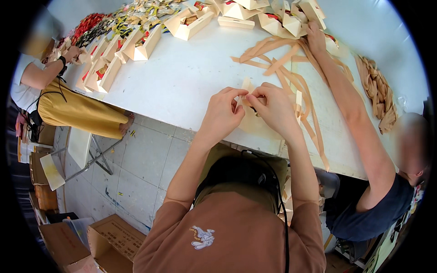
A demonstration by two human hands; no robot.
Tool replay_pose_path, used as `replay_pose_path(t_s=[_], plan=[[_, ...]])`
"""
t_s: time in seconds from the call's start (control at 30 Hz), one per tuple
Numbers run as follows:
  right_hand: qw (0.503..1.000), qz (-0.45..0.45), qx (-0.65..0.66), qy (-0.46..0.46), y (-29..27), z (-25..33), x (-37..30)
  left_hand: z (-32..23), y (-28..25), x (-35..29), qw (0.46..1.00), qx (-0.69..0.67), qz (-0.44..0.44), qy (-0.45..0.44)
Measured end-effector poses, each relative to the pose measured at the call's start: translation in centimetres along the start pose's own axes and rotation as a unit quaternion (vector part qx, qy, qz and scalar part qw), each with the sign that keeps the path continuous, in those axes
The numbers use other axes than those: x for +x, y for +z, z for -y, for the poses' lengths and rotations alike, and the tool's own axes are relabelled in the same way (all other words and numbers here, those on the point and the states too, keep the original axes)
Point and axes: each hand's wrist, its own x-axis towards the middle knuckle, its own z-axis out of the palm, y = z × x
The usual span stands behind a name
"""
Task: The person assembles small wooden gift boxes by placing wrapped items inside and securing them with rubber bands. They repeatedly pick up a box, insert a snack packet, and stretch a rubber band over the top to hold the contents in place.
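Note:
A cream card box [257,126], partly unfolded, lies at the table's near edge beneath my hands. My left hand [221,113] is closed, with thumb and index finger pinched at the box's upper edge. Close against it, my right hand [276,109] pinches at the same edge, its thumb nearly touching the left fingertips. A pale flap shows just beyond the fingers. Something small and dark shows inside the box under the right hand, too hidden to name. Tan ribbon strips [306,98] lie loose just right of my right hand.
Filled cream boxes [105,75] stand in rows at left, more [284,18] at the back. Colourful small packets [145,18] are heaped far left. A co-worker's arm [355,109] reaches in from the right, near bundled ribbon [378,93]. Another person in yellow trousers [79,113] works at left.

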Motion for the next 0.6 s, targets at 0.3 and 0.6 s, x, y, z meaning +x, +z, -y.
replay_pose_path(t_s=[0.3,0.6], plan=[[0.999,0.008,0.035,0.022,-0.16,0.67,0.04,-0.4,-0.11,-0.36,0.999,-0.047,-0.01,-0.024],[1.0,0.001,0.011,0.008,0.59,0.34,0.41,-0.83,-0.16,-0.64,0.997,-0.072,0.001,-0.034]])
